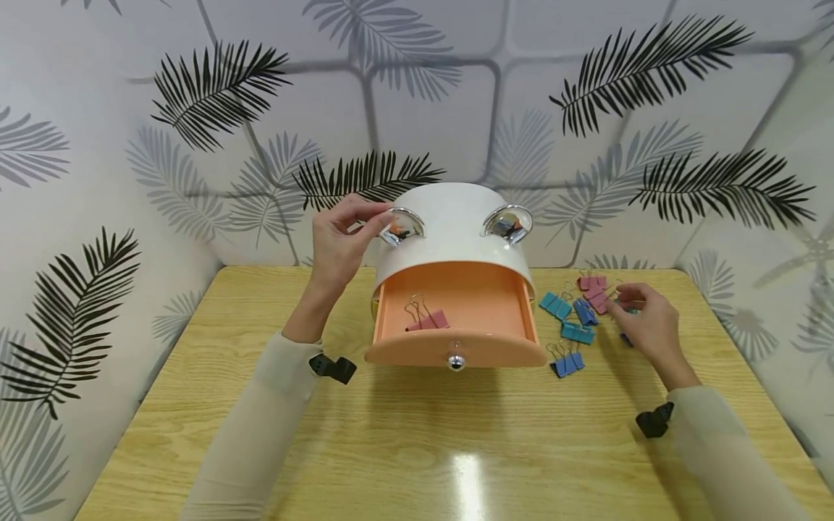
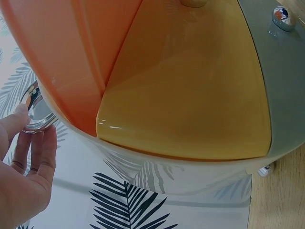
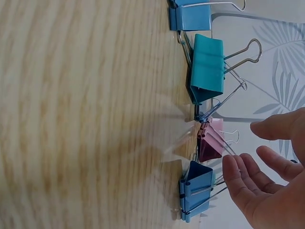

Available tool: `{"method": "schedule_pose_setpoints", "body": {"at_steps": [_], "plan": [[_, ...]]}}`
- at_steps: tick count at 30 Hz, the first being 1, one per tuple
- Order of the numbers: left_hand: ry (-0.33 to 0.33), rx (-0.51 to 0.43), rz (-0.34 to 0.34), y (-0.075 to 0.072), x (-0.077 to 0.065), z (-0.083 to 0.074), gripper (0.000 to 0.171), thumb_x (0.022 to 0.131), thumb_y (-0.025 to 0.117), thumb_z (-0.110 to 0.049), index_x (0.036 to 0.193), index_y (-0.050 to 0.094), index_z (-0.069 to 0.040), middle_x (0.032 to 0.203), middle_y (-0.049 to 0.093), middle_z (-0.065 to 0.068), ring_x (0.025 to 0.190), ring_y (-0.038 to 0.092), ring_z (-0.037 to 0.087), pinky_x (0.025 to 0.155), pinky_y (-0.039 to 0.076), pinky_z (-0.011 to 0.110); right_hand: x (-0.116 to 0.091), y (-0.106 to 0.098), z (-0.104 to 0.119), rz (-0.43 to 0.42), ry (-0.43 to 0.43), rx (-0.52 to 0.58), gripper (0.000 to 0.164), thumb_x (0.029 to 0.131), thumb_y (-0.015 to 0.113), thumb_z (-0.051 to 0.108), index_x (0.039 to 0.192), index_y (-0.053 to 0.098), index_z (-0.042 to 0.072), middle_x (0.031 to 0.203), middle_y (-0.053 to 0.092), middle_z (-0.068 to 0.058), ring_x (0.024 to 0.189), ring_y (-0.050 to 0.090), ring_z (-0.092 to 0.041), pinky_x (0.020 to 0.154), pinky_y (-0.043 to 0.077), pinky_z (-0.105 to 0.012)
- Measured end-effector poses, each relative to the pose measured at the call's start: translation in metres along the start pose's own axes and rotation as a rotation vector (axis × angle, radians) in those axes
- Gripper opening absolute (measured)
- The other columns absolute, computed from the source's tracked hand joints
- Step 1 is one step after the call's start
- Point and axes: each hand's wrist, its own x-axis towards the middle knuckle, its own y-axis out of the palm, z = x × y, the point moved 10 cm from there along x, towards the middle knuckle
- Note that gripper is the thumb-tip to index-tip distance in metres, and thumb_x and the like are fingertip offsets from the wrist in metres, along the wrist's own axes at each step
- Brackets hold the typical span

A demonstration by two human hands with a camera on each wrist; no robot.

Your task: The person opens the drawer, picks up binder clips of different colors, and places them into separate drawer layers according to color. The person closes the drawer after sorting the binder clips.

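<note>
My left hand point(image 1: 342, 242) pinches a shiny chrome ear-shaped piece point(image 2: 40, 112) on the left top of a white drawer box point(image 1: 449, 195). The box's orange drawer point(image 1: 405, 352) stands pulled out, with a pink binder clip point(image 1: 430, 320) lying inside. To the right, my right hand point(image 1: 648, 322) hovers at a group of binder clips, its thumb and fingers apart with nothing between them. In the right wrist view its fingertips are close to a pink binder clip point(image 3: 211, 140) and a blue binder clip point(image 3: 196, 191). A teal binder clip point(image 3: 207, 64) stands farther along.
Several pink, teal and blue clips, among them a blue binder clip point(image 1: 567, 365), lie on the wooden table point(image 1: 313, 449) right of the box. A second chrome piece point(image 1: 508, 223) tops the box's right side. Behind rises a leaf-patterned wall covering point(image 1: 430, 123).
</note>
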Motion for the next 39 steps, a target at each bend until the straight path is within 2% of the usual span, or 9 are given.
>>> {"method": "schedule_pose_setpoints", "body": {"at_steps": [5,9,11,13,21,28,30,34,39], "plan": [[-0.01,-0.002,-0.004,-0.001,0.0,0.002,0.011,0.088,0.074,0.01,0.099,0.076,0.011,0.088,0.067,0.01,0.08,0.064,0.013,0.061,0.047,0.018,0.005,0.005,-0.003,0.013,0.021,-0.01,0.04,0.096,0.071,0.017,0.125,0.061,-0.009,0.114,0.067,-0.031,0.103,0.067,-0.045,0.067,0.042,-0.009],[-0.022,0.006,-0.003,0.0,-0.001,0.002,0.012,0.088,0.075,0.01,0.099,0.076,0.01,0.089,0.068,0.009,0.079,0.064,0.013,0.059,0.046,0.017,0.008,0.01,-0.006,0.033,0.042,-0.018,0.043,0.097,0.069,0.015,0.129,0.058,-0.011,0.118,0.064,-0.033,0.106,0.066,-0.047,0.082,0.058,-0.039],[-0.026,0.008,0.0,0.0,-0.001,0.003,0.012,0.088,0.075,0.01,0.1,0.076,0.01,0.089,0.068,0.007,0.079,0.064,0.013,0.059,0.046,0.017,0.009,0.012,-0.008,0.04,0.045,-0.026,0.045,0.097,0.068,0.015,0.131,0.056,-0.012,0.119,0.063,-0.035,0.107,0.065,-0.048,0.088,0.056,-0.056],[-0.023,0.009,0.001,-0.001,-0.001,0.003,0.012,0.088,0.075,0.01,0.1,0.076,0.01,0.089,0.068,0.006,0.08,0.064,0.013,0.06,0.047,0.017,0.011,0.015,-0.01,0.05,0.051,-0.026,0.046,0.097,0.067,0.014,0.132,0.055,-0.013,0.12,0.062,-0.036,0.108,0.063,-0.049,0.091,0.054,-0.062],[-0.026,0.013,-0.001,-0.002,-0.001,0.005,0.012,0.088,0.076,0.009,0.1,0.076,0.01,0.09,0.068,0.002,0.081,0.065,0.014,0.062,0.05,0.017,0.014,0.025,-0.02,0.069,0.088,-0.003,0.054,0.098,0.068,0.016,0.137,0.046,-0.014,0.123,0.059,-0.038,0.111,0.061,-0.05,0.093,0.053,-0.062],[-0.022,0.013,-0.01,-0.002,0.0,0.003,0.012,0.088,0.076,0.009,0.1,0.076,0.01,0.089,0.069,0.005,0.081,0.064,0.014,0.059,0.048,0.016,0.018,0.027,-0.028,0.044,0.166,0.036,0.064,0.098,0.068,0.016,0.145,0.035,-0.011,0.127,0.06,-0.033,0.112,0.062,-0.044,0.087,0.054,-0.048],[-0.019,0.013,-0.007,-0.001,0.0,0.002,0.012,0.088,0.076,0.009,0.099,0.076,0.01,0.089,0.068,0.005,0.081,0.063,0.014,0.059,0.047,0.017,0.019,0.028,-0.029,0.044,0.171,0.026,0.066,0.098,0.069,0.017,0.146,0.035,-0.012,0.127,0.06,-0.034,0.112,0.062,-0.044,0.088,0.054,-0.049],[-0.016,0.017,0.001,-0.001,0.001,0.0,0.011,0.088,0.076,0.008,0.099,0.076,0.01,0.089,0.067,0.007,0.08,0.064,0.014,0.058,0.046,0.017,0.02,0.032,-0.028,0.064,0.148,-0.007,0.062,0.097,0.07,0.015,0.141,0.042,-0.017,0.127,0.059,-0.037,0.112,0.061,-0.048,0.096,0.052,-0.059],[-0.021,0.028,-0.001,-0.002,-0.001,0.0,0.011,0.088,0.076,0.008,0.099,0.076,0.01,0.089,0.068,0.007,0.08,0.064,0.013,0.058,0.045,0.016,0.021,0.035,-0.026,0.072,0.067,-0.072,0.043,0.092,0.072,0.01,0.122,0.059,-0.018,0.111,0.064,-0.036,0.1,0.061,-0.047,0.087,0.052,-0.06]]}}
